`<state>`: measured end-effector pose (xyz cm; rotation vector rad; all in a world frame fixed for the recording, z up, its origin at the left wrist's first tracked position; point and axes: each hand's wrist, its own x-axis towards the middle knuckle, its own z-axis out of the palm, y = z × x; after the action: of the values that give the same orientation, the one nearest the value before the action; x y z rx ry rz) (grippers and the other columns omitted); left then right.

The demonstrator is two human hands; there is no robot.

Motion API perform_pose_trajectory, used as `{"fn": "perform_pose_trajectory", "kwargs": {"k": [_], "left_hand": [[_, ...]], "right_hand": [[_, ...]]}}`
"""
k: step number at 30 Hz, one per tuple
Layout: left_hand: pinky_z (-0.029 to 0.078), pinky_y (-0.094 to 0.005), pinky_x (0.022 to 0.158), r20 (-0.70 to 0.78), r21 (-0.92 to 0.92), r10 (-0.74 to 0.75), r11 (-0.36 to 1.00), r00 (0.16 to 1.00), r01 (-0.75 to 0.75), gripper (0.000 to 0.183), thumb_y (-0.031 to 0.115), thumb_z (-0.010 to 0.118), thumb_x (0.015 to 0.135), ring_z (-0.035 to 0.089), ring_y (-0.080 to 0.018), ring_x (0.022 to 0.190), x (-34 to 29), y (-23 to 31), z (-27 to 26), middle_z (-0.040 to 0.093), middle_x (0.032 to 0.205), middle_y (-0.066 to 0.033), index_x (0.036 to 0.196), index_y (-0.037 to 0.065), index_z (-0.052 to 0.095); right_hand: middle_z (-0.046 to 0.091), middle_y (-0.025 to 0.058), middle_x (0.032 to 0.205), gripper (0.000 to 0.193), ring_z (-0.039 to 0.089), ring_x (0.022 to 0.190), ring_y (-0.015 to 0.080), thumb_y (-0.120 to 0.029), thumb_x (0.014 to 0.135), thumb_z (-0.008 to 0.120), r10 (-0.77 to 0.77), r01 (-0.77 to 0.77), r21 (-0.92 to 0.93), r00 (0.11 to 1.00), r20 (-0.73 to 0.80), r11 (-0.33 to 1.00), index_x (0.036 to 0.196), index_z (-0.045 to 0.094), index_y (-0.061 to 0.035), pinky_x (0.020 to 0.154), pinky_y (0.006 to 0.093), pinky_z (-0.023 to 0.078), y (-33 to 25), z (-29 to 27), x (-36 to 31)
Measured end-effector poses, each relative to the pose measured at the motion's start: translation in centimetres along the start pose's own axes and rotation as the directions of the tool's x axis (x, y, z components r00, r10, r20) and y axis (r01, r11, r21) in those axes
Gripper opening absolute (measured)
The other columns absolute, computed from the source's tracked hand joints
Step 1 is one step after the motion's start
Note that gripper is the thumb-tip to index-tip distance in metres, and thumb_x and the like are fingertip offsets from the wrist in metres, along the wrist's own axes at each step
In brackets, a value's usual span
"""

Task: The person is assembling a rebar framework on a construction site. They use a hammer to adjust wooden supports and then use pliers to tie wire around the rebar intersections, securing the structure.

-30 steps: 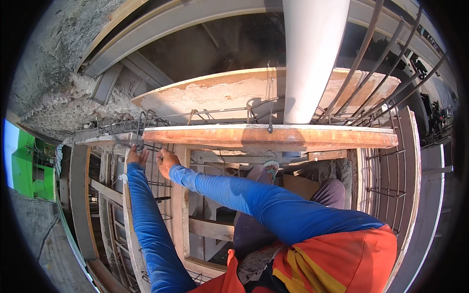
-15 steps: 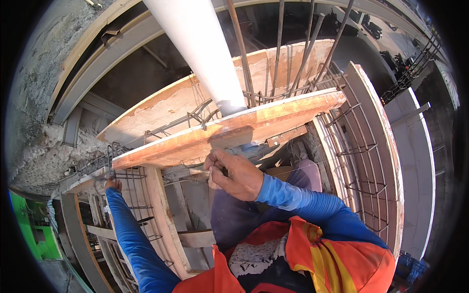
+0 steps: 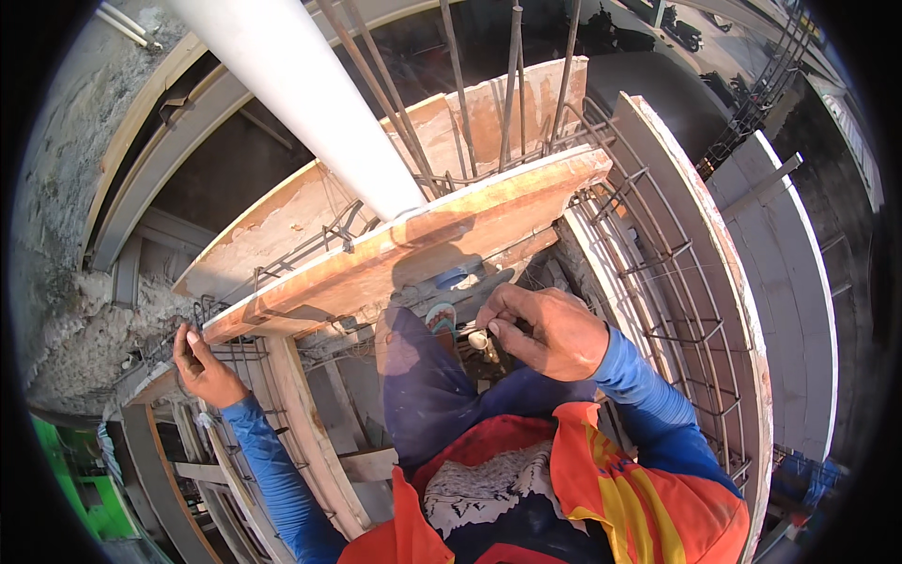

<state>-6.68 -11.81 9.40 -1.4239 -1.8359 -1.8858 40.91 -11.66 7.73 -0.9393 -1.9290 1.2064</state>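
My left hand is raised beside the left end of an upright wooden formwork board, near the rebar ends there. Its fingers are apart and nothing shows in them. My right hand hovers over my lap, on the near side of the board. Thumb and forefinger are pinched together; whatever they hold is too thin to make out. Steel rebar stirrups form a cage to the right of this hand. A white round pipe slants down behind the board.
Vertical rebar rods rise behind the board. More formwork panels curve along the right side. Rough concrete lies at the left, above a green panel. A sandalled foot shows below, among timber and debris.
My left hand has come up from the rebar at the board's left end, its fingers now spread. My right hand has moved rightward, still pinched. The whole view has shifted slightly.
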Motion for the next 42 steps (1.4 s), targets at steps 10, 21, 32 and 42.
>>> {"fn": "perform_pose_trajectory", "kwargs": {"k": [10,21,32,42], "left_hand": [[0.05,-0.0438,0.104,0.975,-0.213,0.165,0.883,0.148,0.419,0.078,0.034,0.081,0.088,0.066,-0.0316,0.119,-13.0,17.4,9.7,0.066,0.129,-0.018,0.149,0.001,0.045],[0.052,-0.0247,0.069,0.991,0.061,0.025,0.797,-0.133,0.601,0.036,0.033,0.056,0.107,0.063,-0.0093,0.078,-10.9,18.7,9.8,0.063,0.082,-0.0027,0.113,-0.001,0.067],[0.044,-0.023,0.08,0.877,0.035,-0.017,0.999,0.48,-0.029,0.031,0.026,0.057,0.106,0.055,-0.0079,0.087,2.6,16.7,6.9,0.067,0.091,-0.0008,0.101,-0.001,0.071],[0.042,-0.0235,0.069,0.741,0.035,0.087,0.985,0.666,-0.167,0.033,0.029,0.062,0.104,0.049,-0.0059,0.074,8.5,7.3,4.6,0.065,0.083,0.0018,0.102,-0.002,0.073]], "right_hand": [[0.061,0.0102,0.075,0.023,0.06,0.068,0.0169,-0.007,0.096,0.058,-0.097,-0.02,0.437,0.965,0.244,0.899,0.113,0.045,-0.0032,0.061,0.0324,0.045,-1.0,1.8,0.0],[0.052,0.0009,0.073,0.024,0.051,0.07,0.0071,-0.012,0.102,0.059,-0.097,0.065,0.343,0.992,0.077,0.937,0.119,0.047,-0.0007,0.065,0.0248,0.042,-2.7,-1.9,-0.7],[0.069,0.0088,0.093,0.039,0.062,0.093,0.0175,-0.032,0.109,0.049,0.031,-0.028,-0.125,0.999,0.022,0.992,0.102,0.07,0.0003,0.091,0.0333,0.048,-2.0,-10.0,-0.8],[0.068,0.007,0.086,0.035,0.061,0.081,0.0204,-0.027,0.109,0.049,0.251,-0.25,0.294,0.967,0.033,0.923,0.099,0.068,0.0005,0.082,0.0358,0.05,-1.2,-9.7,-5.5]]}}
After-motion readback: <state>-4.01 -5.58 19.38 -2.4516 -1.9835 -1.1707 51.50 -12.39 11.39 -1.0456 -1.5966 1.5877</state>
